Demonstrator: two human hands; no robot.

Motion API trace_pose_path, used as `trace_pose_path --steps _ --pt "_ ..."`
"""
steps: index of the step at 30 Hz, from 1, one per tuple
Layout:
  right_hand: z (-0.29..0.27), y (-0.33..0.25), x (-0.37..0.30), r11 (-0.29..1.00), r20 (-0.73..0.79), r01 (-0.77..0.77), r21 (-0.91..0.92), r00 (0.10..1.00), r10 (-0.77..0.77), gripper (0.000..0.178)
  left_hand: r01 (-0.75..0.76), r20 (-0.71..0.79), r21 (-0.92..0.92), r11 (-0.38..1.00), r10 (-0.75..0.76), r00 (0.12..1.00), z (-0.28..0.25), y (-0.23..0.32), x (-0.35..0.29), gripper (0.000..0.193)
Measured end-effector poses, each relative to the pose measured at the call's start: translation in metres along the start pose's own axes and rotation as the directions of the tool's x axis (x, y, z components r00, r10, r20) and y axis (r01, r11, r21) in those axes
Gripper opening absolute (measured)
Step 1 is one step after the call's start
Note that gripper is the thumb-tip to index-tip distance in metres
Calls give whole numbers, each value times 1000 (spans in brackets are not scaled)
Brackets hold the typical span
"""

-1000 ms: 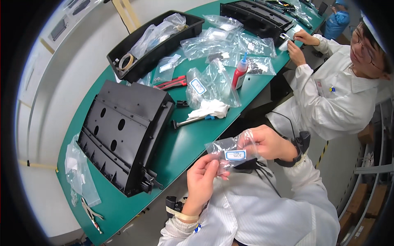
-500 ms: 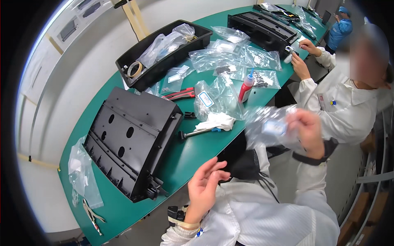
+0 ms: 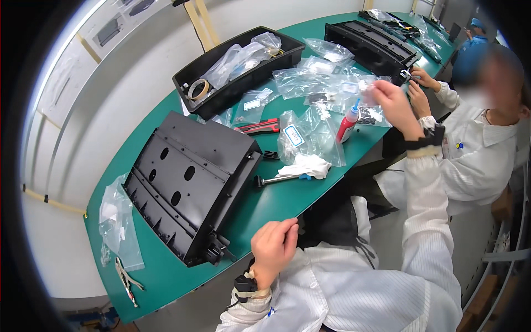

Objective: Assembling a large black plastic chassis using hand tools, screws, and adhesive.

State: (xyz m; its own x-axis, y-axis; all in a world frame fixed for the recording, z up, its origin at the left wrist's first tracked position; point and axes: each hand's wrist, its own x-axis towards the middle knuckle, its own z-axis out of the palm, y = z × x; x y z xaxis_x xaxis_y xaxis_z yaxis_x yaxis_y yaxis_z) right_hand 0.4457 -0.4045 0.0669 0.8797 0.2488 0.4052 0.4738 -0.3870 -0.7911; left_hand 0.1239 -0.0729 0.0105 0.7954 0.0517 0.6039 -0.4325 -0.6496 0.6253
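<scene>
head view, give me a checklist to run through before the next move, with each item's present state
1. Left hand empty: cannot tell; it is curled, with nothing showing in it.
2. Right hand gripping a bag: cannot tell; it is blurred, in front of the clear bags.
3. Clear bags lying apart: not ok; several overlap.
4. Red bottle standing: ok.
5. Tape roll inside the black bin: ok.
6. Pliers apart from the black panel: ok.

Green is splashed across the table (image 3: 271,200), black worn by the left panel (image 3: 206,149), red by the bottle (image 3: 346,128), bluish white by the far bag label (image 3: 349,87), stripes by the near sleeve (image 3: 423,199)!
</scene>
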Motion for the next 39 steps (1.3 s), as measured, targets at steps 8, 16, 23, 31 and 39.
trace_pose_path --steps 8,16,23,31,39 --pt "27 13 22 998 124 47 -53 992 -40 20 3 59 49 999 -6 998 0 -1 4 9" --pt "20 2 15 968 250 -193 163 957 149 20 33 47 45 998 -35 998 0 2 7 9" --pt "12 8 8 964 298 -194 184 945 133 19 46 59 31 998 -48 997 -1 2 1 13" --pt "10 -2 11 903 394 -327 278 896 203 27 66 85 55 996 -70 994 -4 5 4 18" --pt "0 13 13 917 213 -231 326 963 167 24 29 34 41 999 -30 999 -1 -2 2 17"
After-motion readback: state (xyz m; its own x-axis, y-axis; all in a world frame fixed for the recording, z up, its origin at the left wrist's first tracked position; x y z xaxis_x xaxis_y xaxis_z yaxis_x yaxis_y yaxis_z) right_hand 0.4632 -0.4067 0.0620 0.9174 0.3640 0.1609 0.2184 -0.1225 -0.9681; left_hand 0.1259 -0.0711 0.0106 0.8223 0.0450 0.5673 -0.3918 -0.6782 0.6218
